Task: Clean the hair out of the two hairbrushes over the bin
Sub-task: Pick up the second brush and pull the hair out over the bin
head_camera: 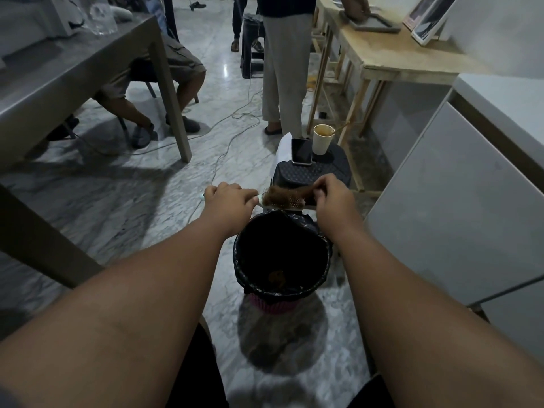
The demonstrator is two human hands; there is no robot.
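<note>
Left hand (228, 198) clenched on brush (287, 198) handle, holding it level above bin (323, 245) so hair (282, 191) falls in. Right hand (332, 195) pinches hair at right end.

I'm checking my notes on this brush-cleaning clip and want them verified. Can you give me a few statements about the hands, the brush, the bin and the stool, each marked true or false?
1. The left hand holds the hairbrush by its handle end. True.
2. The right hand rests on the stool. False: it is at the brush's head, pinching at the hair.
3. The bin has a black liner. True.
4. The bin is empty. False: a clump of hair lies inside.
5. A phone and a paper cup stand on the stool. True.
</note>
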